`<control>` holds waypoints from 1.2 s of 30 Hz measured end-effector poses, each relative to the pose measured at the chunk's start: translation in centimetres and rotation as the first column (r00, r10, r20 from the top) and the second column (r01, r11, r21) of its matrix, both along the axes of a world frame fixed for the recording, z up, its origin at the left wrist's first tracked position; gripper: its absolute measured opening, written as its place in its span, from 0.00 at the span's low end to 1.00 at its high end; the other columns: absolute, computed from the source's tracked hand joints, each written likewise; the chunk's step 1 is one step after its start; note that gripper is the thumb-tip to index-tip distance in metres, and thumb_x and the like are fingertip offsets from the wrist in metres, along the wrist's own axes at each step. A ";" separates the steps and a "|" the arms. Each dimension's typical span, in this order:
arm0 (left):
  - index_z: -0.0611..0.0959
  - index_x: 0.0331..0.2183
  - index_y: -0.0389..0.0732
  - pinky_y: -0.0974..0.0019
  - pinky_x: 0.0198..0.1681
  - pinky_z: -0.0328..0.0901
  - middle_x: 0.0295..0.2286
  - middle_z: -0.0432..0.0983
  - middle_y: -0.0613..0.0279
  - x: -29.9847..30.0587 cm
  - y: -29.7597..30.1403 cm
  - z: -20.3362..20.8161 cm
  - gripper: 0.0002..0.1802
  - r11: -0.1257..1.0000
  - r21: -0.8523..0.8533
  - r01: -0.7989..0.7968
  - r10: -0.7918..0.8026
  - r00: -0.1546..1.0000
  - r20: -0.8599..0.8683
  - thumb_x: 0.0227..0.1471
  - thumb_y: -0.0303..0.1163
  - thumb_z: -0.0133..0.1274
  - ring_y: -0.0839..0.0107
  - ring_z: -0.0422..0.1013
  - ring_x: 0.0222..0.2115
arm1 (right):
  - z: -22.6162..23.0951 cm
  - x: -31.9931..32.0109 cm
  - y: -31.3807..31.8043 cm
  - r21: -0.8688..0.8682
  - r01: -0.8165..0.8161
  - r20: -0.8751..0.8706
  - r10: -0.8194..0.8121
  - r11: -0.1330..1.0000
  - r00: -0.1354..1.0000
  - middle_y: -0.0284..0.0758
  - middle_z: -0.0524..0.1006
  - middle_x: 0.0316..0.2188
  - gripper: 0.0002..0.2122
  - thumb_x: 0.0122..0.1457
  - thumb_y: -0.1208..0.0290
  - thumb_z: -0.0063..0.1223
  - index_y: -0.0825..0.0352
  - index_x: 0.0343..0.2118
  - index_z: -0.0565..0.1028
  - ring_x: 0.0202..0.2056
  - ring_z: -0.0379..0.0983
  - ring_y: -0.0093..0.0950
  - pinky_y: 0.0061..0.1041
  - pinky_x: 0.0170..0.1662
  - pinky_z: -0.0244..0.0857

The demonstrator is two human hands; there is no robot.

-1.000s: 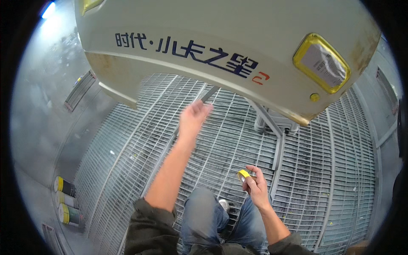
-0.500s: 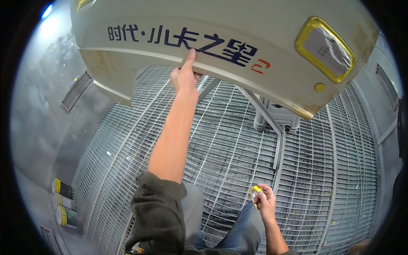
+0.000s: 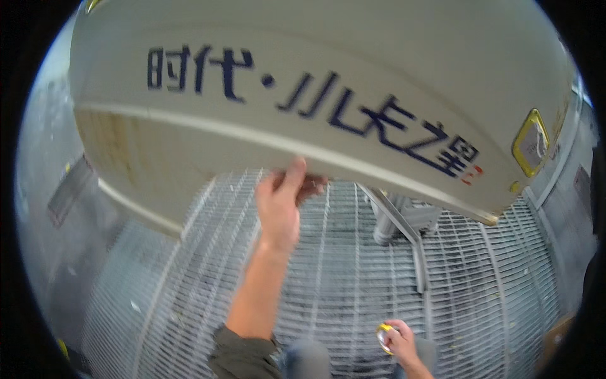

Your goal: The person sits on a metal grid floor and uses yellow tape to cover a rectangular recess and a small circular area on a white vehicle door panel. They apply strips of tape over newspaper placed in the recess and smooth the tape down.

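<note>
A large pale beige vehicle body panel (image 3: 265,38) with dark blue lettering and a small red mark fills the upper part of the view. At its lower edge is my left hand (image 3: 281,208), the thumb laid against the edge and the other fingers curled beneath it, partly hidden. My right hand (image 3: 403,344) is low in front of my legs, closed around a roll of yellow tape (image 3: 380,339). Near the panel's right end, an opening is covered with grey sheet and bordered with yellow tape (image 3: 532,144). A small yellow spot (image 3: 515,187) sits below it.
Metal grating (image 3: 334,271) forms the floor. Under the panel, a grey metal stand (image 3: 404,221) reaches down toward me. Grey walls rise on both sides, with a vent (image 3: 69,189) on the left. A brown cardboard box (image 3: 555,341) is at the lower right.
The view has shifted left and closer to the panel. My left hand's thumb has slid down from the lettering to the lower edge. The tape roll stays in my right hand.
</note>
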State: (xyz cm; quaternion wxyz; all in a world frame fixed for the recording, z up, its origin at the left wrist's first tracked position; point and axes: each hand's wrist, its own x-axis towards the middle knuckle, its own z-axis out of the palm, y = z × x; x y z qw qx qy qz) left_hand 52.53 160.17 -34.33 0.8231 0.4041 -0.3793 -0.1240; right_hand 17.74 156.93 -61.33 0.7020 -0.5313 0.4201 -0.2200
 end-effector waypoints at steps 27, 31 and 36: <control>0.82 0.45 0.30 0.69 0.29 0.75 0.35 0.83 0.51 3.3 2.4 1.7 0.12 0.935 0.112 0.337 -0.344 0.938 0.050 0.66 0.29 0.55 0.66 0.81 0.31 | 11.1 20.9 12.1 0.070 0.347 0.124 -0.353 0.935 0.927 0.31 0.78 0.26 0.16 0.67 0.73 0.46 0.72 0.55 0.71 0.26 0.71 0.17 0.19 0.29 0.62; 0.86 0.41 0.30 0.68 0.32 0.74 0.35 0.85 0.51 4.0 3.6 2.5 0.16 0.883 0.307 0.356 -0.378 0.926 0.015 0.67 0.35 0.55 0.67 0.82 0.34 | 12.2 21.1 11.8 -0.002 0.242 0.132 -0.239 0.970 0.962 0.30 0.77 0.25 0.14 0.68 0.72 0.47 0.71 0.53 0.73 0.25 0.71 0.17 0.18 0.28 0.62; 0.89 0.40 0.35 0.63 0.44 0.76 0.37 0.86 0.50 6.4 11.7 6.1 0.09 0.964 0.047 -0.262 0.114 0.565 0.817 0.58 0.25 0.61 0.60 0.83 0.38 | 12.6 21.2 11.3 0.044 0.061 0.291 -0.071 0.997 0.954 0.30 0.76 0.24 0.11 0.70 0.74 0.47 0.70 0.52 0.73 0.23 0.70 0.16 0.18 0.25 0.60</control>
